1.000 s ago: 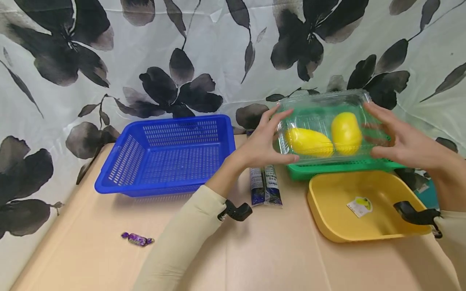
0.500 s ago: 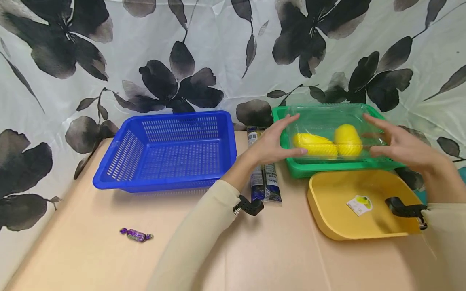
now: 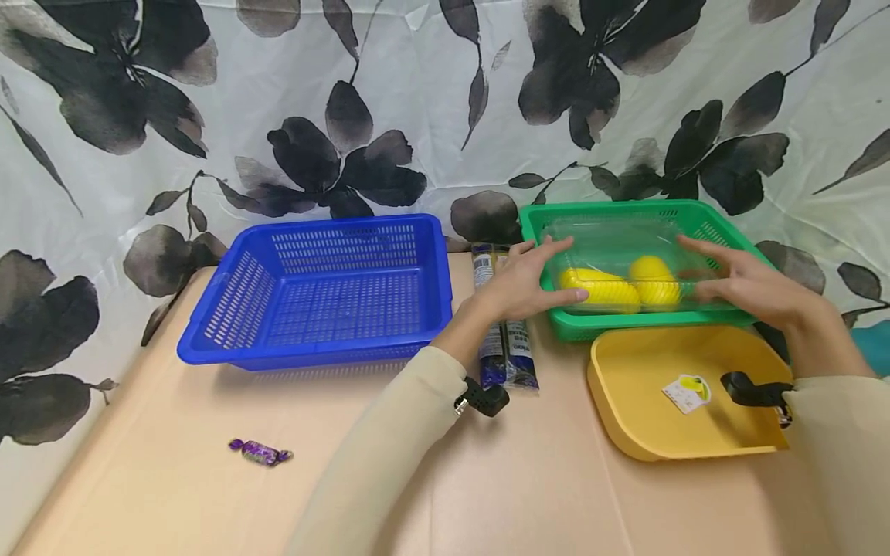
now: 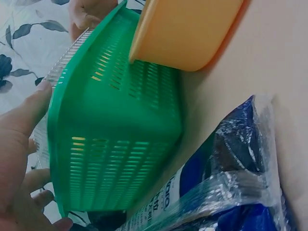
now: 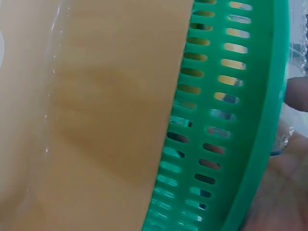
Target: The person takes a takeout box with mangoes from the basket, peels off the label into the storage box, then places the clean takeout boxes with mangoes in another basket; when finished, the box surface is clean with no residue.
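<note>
A clear plastic box (image 3: 612, 239) with two yellow fruits (image 3: 599, 289) inside sits low within the green slotted basket (image 3: 653, 318). My left hand (image 3: 523, 282) grips the box's left end, thumb toward the front and fingers toward the back. At the opposite end my right hand (image 3: 754, 286) holds the box, its fingertips partly hidden behind the clear wall. In the left wrist view a ribbed edge of the box (image 4: 65, 60) shows above the basket rim. The right wrist view has the basket's slotted side (image 5: 250, 96) between the camera and the fingers.
A yellow tub (image 3: 640, 417) with a label stands in front of the green basket. Plastic-wrapped dark blue packs (image 3: 506, 355) lie left of it, under my left wrist. Farther left is a blue basket (image 3: 316, 359); a purple wrapped candy (image 3: 260, 452) lies nearer.
Both hands have lowered the clear box with the fruits from above the green basket down into it. The right hand has shifted slightly left. The blue basket and candy stay put.
</note>
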### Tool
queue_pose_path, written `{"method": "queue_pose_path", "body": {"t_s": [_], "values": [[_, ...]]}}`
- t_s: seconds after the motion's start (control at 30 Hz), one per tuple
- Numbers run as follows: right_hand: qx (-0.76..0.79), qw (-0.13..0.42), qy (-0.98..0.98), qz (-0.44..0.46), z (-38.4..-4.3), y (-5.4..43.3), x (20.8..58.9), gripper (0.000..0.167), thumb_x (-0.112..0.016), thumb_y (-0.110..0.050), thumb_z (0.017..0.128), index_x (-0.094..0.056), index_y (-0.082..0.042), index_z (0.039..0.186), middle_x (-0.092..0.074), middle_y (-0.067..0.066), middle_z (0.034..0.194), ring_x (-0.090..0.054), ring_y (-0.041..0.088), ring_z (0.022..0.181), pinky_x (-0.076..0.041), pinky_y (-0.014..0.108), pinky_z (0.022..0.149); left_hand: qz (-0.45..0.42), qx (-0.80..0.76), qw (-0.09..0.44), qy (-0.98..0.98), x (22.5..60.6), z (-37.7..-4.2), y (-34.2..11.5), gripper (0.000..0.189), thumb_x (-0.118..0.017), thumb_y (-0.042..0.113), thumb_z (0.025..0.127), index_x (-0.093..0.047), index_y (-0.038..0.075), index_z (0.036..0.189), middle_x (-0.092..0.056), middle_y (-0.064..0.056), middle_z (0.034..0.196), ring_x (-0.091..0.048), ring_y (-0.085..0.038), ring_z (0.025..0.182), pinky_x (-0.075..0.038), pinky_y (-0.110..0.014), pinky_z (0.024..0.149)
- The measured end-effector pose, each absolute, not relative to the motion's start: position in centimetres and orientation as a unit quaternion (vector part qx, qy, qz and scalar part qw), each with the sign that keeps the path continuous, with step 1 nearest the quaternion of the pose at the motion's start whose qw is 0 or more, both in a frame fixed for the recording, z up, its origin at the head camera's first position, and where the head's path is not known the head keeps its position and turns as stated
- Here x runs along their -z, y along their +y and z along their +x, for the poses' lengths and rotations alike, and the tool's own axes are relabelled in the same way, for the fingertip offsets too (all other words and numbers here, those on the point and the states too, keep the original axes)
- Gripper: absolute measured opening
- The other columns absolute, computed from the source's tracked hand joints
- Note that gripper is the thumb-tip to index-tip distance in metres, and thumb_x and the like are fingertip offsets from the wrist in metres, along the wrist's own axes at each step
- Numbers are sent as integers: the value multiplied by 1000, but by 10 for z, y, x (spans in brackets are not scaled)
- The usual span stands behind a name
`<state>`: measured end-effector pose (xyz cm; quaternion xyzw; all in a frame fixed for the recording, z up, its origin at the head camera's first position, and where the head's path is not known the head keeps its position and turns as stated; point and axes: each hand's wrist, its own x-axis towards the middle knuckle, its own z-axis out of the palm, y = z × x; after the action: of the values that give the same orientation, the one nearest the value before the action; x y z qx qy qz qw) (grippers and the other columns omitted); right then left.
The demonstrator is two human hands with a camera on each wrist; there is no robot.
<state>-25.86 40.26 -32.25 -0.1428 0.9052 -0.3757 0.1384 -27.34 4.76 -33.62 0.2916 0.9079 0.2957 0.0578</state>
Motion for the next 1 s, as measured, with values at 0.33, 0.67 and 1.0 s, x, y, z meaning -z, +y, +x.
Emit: {"method": "queue_pose_path", "body": {"t_s": [0.33, 0.67, 1.0], "values": [[310, 178, 926, -124, -263, 394, 321, 85, -54, -15, 103, 4, -13, 166, -3, 36, 165, -39, 60, 136, -44, 69, 99, 313, -253, 46, 914, 341, -273, 56, 71, -62, 56, 98, -40, 27, 159, -23, -8, 170, -7, -26, 160, -20, -58, 125], [329, 210, 913, -115, -268, 404, 320, 76, -48, -31, 109, -2, -8, 166, -6, 35, 166, -27, 61, 142, -32, 78, 104, 320, -250, 44, 913, 343, -278, 63, 53, -50, 49, 107, -53, 22, 152, -25, -9, 169, -8, -27, 160, -9, -42, 129], [239, 189, 946, -115, -275, 395, 319, 89, -59, -47, 103, -8, -9, 166, -11, 37, 164, -22, 65, 141, -34, 79, 101, 310, -206, 44, 927, 341, -280, 64, 48, -48, 45, 108, -53, 26, 152, -21, -5, 171, -8, -28, 160, -17, -53, 127]]}}
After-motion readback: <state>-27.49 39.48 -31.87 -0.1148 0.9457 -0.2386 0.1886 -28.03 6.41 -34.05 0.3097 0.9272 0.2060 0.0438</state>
